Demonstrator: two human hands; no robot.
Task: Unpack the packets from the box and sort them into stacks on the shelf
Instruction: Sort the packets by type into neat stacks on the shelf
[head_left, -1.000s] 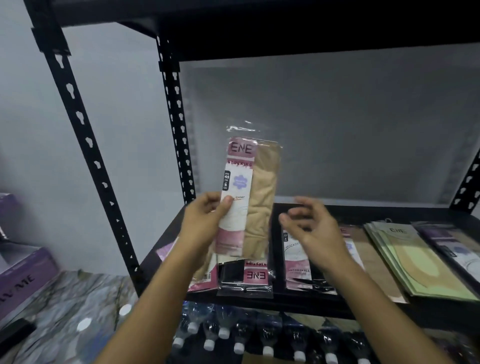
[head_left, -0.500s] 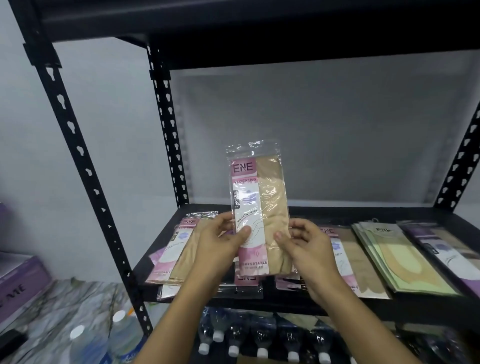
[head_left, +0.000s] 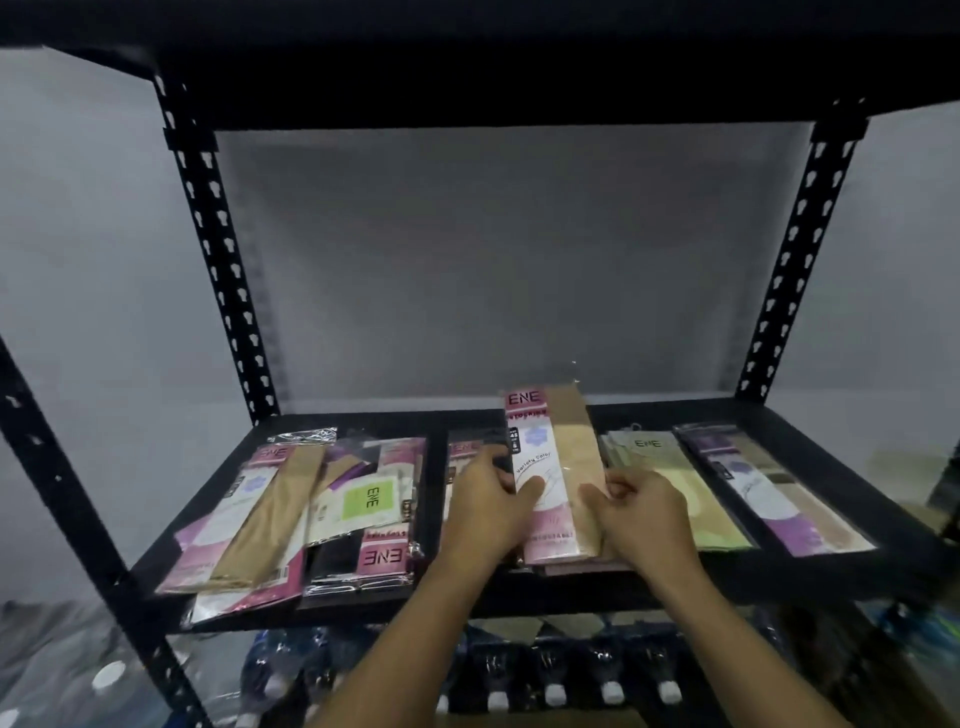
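Note:
A pink-and-beige ENE stocking packet lies low over the middle stack on the black shelf. My left hand grips its left edge, thumb on the front. My right hand pinches its right edge. To the left lies a loose pile of pink, beige and black packets with a green-labelled one on top. A green packet stack and a purple packet stack lie to the right. The box is out of view.
Black perforated uprights frame the shelf, and an upper shelf hangs overhead. Several capped bottles stand on the level below. A grey wall is behind the rack.
Both hands have lowered the packet from upright in front of me down onto the middle stack. The view has shifted right and closer to the shelf.

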